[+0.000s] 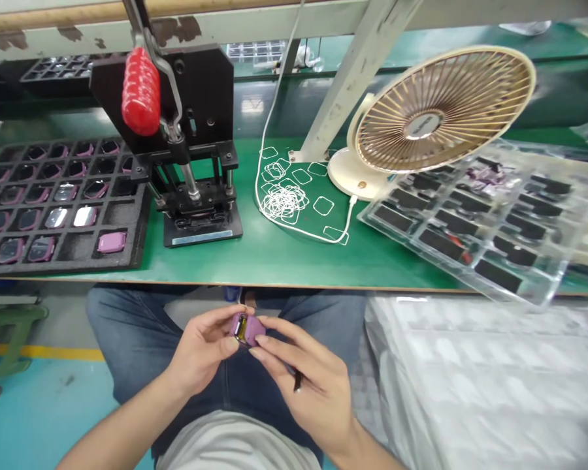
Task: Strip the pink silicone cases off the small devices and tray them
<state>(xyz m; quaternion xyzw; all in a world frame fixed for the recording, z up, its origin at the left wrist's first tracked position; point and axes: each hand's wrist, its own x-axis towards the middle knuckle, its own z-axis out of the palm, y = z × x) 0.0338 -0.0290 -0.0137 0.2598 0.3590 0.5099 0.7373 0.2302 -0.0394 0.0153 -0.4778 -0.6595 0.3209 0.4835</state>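
Note:
My left hand (203, 349) and my right hand (304, 378) meet over my lap, below the table's front edge. Both pinch a small purple casing (246, 328) with a yellowish part inside it. The left fingers hold its left side, and the right thumb and forefinger press on its right side. A thin dark tool (296, 384) is tucked under my right fingers. A similar purple casing (111, 242) lies in the black foam tray (127, 258) on the table's left.
A black hand press (196, 163) with a red handle (140, 91) stands on the green table (284, 258). Thin white rings (284, 199) and a white cable lie beside it. A beige fan (441, 111) and a clear tray (534, 287) of dark parts sit right. White trays fill the lower right.

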